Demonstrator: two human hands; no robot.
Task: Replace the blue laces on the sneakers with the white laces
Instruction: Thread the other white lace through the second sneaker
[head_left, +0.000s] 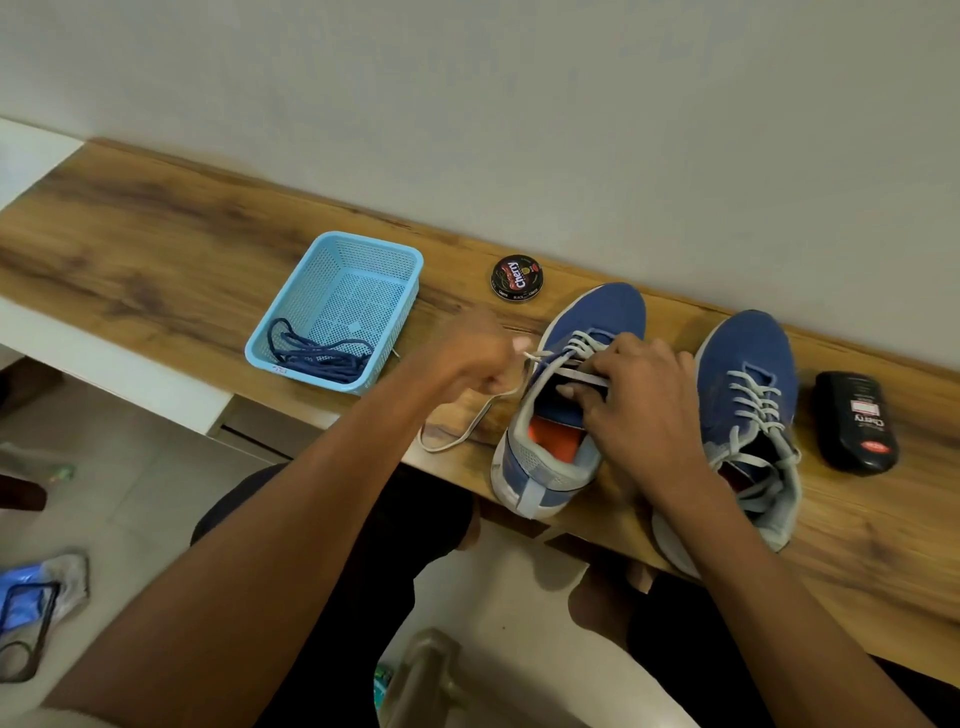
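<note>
Two blue sneakers stand on the wooden shelf (156, 244). The left sneaker (597, 317) carries a white lace (584, 343) through its lower eyelets. My left hand (472, 353), blurred, pinches that lace's free end beside the shoe; slack lace loops on the wood (452, 441). My right hand (639, 400) grips the sneaker's tongue and upper eyelets, fingers curled into the opening. The right sneaker (748, 364) is laced in white (753, 400). The blue laces (317, 356) lie bundled in the light blue basket (363, 249).
A round shoe polish tin (517, 279) sits behind the sneakers near the wall. A black polish bottle (854, 421) lies at the right. The shelf's front edge runs just under the shoe heels. A phone case and cloth (36, 608) lie on the floor at left.
</note>
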